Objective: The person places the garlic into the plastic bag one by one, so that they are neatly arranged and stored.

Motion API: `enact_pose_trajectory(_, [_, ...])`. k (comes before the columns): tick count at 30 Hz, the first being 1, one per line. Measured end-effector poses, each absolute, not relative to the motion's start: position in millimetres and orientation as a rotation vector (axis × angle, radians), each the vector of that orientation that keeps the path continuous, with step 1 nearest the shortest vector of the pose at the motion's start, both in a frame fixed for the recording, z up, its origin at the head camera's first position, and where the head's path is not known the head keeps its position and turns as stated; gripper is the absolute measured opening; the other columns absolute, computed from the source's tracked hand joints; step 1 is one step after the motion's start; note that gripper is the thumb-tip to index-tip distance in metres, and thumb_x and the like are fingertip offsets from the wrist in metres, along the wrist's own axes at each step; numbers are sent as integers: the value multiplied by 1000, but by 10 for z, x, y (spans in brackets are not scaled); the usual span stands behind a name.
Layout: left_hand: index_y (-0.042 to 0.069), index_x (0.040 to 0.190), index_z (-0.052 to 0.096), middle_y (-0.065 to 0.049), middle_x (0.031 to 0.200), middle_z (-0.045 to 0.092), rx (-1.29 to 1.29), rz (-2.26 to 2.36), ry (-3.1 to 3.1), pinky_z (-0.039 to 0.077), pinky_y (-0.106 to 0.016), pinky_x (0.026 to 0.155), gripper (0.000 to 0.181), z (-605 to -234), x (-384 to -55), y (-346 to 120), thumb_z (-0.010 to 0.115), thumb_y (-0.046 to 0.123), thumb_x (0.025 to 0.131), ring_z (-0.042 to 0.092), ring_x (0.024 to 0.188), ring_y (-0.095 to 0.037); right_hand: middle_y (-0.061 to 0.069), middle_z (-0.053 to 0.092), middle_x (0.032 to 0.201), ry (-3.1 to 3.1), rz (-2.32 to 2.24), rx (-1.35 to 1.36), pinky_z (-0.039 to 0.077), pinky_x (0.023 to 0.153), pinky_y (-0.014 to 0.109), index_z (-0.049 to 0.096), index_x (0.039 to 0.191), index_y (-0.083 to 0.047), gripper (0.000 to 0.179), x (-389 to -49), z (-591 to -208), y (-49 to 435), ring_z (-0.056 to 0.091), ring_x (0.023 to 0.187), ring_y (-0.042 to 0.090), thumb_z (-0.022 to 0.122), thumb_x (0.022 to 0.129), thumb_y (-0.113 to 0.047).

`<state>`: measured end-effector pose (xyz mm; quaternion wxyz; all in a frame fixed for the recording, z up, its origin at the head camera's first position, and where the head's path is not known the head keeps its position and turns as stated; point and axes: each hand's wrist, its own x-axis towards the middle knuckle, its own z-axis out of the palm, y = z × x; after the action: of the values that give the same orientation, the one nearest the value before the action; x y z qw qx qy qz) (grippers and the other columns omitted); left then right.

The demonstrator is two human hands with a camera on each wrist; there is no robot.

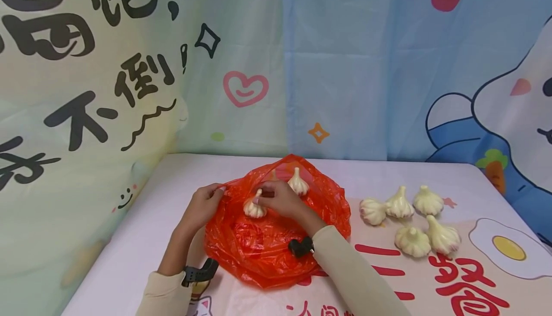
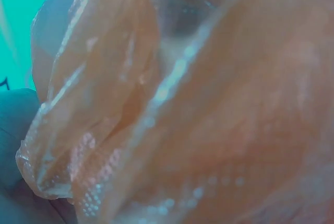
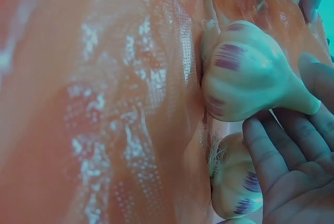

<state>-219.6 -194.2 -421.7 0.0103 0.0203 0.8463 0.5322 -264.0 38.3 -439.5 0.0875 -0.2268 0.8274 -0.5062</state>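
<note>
Five garlic bulbs lie loose at right of frame as we see another bulb pinched in the right hand at the red plastic bag, centre, its rim gripped by the left hand; one further bulb sits there, so we judge the work unfinished. Our pale tabletop, printed with a fried egg at lower right, meets a cartoon backdrop.

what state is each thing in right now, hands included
red plastic bag, open, crumpled
front garlic bulb, whole, in the bag, neck up, held
rear garlic bulb, whole, in the bag, neck up
five loose garlic bulbs, whole, outside the bag
left hand, gripping the bag's edge
right hand, fingers around the front bulb's neck
</note>
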Motion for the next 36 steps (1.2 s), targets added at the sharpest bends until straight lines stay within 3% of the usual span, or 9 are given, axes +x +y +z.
enact_pose_trajectory(15, [9, 120, 64, -11, 102, 67, 58, 1672, 2623, 59, -35, 67, 32, -4221, -2198, -1935, 45, 29, 104, 68, 79, -25, -1, 68, 117, 2659, -1428, -759, 52, 91, 34, 66, 126, -13, 36, -2590, -4246, 458, 63, 107, 18, 69, 92, -25])
enact_pose_trajectory(36, [10, 120, 64, -10, 102, 67, 50, 1686, 2603, 59, -36, 67, 31, -4222, -2184, -1921, 46, 29, 103, 69, 78, -25, 2, 67, 118, 2649, -1667, -712, 54, 85, 31, 64, 128, -8, 36, -2485, -3940, 742, 66, 104, 16, 66, 94, -20])
